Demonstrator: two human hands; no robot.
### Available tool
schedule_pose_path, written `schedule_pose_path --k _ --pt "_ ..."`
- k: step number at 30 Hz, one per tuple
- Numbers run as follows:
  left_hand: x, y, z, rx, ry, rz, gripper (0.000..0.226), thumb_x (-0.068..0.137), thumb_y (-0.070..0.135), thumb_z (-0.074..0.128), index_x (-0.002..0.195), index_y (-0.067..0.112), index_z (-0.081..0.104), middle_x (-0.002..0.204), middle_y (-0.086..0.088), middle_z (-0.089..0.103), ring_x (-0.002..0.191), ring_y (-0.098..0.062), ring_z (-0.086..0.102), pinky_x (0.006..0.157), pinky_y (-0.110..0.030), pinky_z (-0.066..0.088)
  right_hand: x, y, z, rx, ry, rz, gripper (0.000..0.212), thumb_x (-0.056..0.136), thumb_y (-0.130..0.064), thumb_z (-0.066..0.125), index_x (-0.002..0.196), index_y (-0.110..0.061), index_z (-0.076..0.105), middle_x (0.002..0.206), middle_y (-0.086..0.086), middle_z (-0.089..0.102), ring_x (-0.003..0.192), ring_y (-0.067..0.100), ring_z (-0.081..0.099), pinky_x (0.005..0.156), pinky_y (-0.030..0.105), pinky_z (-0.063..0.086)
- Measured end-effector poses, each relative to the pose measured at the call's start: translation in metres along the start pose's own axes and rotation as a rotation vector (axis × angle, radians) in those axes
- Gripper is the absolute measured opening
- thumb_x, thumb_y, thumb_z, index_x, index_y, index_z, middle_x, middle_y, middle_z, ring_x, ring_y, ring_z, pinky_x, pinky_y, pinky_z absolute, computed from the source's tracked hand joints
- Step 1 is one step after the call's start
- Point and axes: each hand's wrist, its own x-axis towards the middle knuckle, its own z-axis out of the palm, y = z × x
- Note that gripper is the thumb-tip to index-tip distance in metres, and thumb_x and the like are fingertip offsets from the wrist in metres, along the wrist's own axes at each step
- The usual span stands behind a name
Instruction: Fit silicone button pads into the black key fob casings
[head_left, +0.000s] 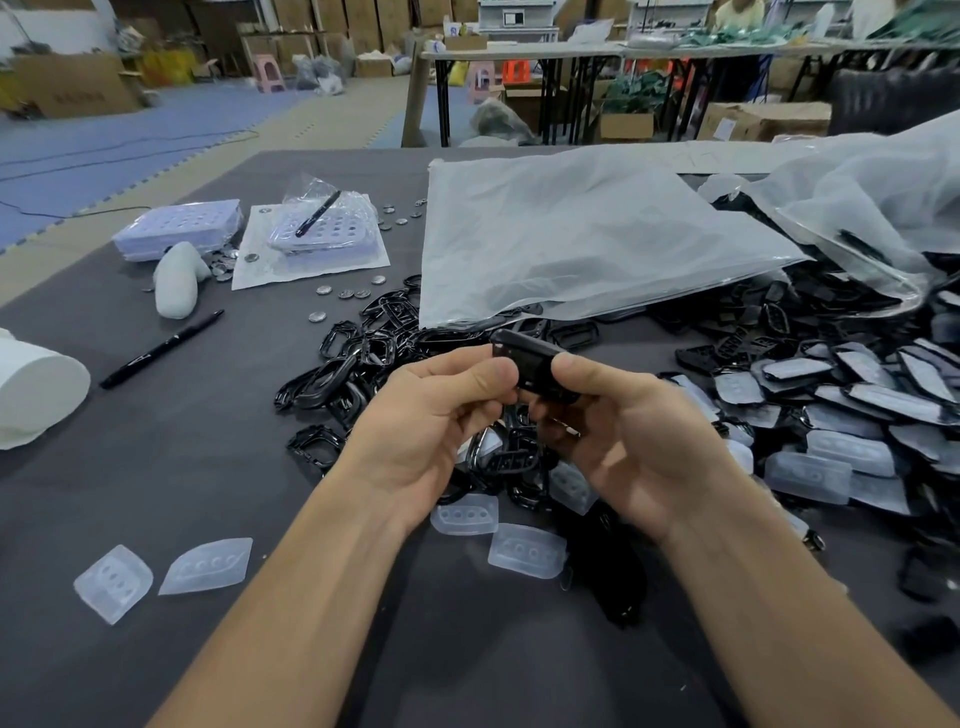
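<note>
Pinching a black key fob casing (535, 364) from both sides, the two hands hold it in the air above the table, a little in front of the middle of the view. We see the left thumb (497, 371) pressed on the left end of the casing and the right thumb (574, 366) on its right end. The other fingers of both hands are curled under it. The left hand (436, 415) and the right hand (623, 436) are close together with the palms turned toward each other. We cannot tell if a pad already sits inside the casing, because the thumbs and its dark surface hide this.

Under the hands some translucent silicone button pads (464, 514) lie on the grey table cover (208, 467). One more pad (527, 553) is just beside them, and two others (208, 566) lie apart on the near left side. Behind the left hand we see a heap of black plastic frames (358, 358). To the right there is a big pile of black casings mixed with pads (831, 405), and it reaches under a large clear plastic bag (571, 239).

Farther left a black marker pen (161, 351) lies on the cover, near a white cylinder-shaped object (36, 389) at the edge of the view. Small coin cell batteries (343, 293) are scattered between the frames and two stacks of pale blister trays (176, 228).
</note>
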Motion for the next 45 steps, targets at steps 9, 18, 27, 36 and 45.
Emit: schedule_pose_path --k 9,18,27,36,45 --pt "0.002 -0.002 0.001 -0.018 0.050 -0.002 0.022 0.062 0.019 0.081 0.084 0.014 0.085 0.079 -0.003 0.076 0.068 -0.006 0.066 0.063 -0.014 0.053 0.003 0.000 -0.001 -0.101 0.055 -0.084 0.043 0.064 -0.025 0.079 0.100 0.000 0.079 0.093 0.015 0.073 0.074 0.018 0.060 0.071 0.027 0.050" --pt "0.003 -0.007 0.003 0.095 0.120 0.043 0.032 0.061 0.021 0.082 0.091 0.010 0.081 0.079 -0.003 0.074 0.067 -0.006 0.063 0.063 -0.016 0.050 0.003 0.001 0.001 -0.144 0.129 -0.121 0.012 0.087 -0.013 0.073 0.082 -0.011 0.083 0.081 0.009 0.076 0.063 0.012 0.064 0.063 0.022 0.054" --pt "0.004 -0.008 0.005 0.021 0.161 -0.003 0.032 0.059 0.014 0.079 0.089 0.006 0.079 0.075 -0.004 0.070 0.061 -0.007 0.060 0.060 -0.014 0.050 0.003 0.001 0.002 -0.149 0.152 -0.141 0.006 0.076 -0.013 0.080 0.082 -0.011 0.083 0.078 0.008 0.074 0.063 0.013 0.061 0.062 0.022 0.053" --pt "0.005 -0.010 0.009 0.101 0.227 -0.053 0.011 0.091 0.005 0.070 0.089 0.010 0.080 0.089 -0.007 0.080 0.076 -0.012 0.075 0.063 -0.019 0.058 0.004 0.001 0.001 -0.424 0.255 -0.531 0.034 0.076 0.011 0.078 0.068 -0.021 0.081 0.076 0.000 0.079 0.071 0.011 0.073 0.069 0.021 0.057" --pt "0.004 -0.006 0.006 0.096 0.169 -0.054 0.018 0.095 0.009 0.065 0.099 0.008 0.082 0.096 -0.012 0.081 0.082 -0.016 0.078 0.068 -0.022 0.060 0.004 0.005 -0.006 -0.857 0.321 -0.768 0.049 0.076 0.015 0.065 0.076 -0.030 0.082 0.102 -0.019 0.078 0.091 -0.004 0.073 0.075 0.013 0.055"
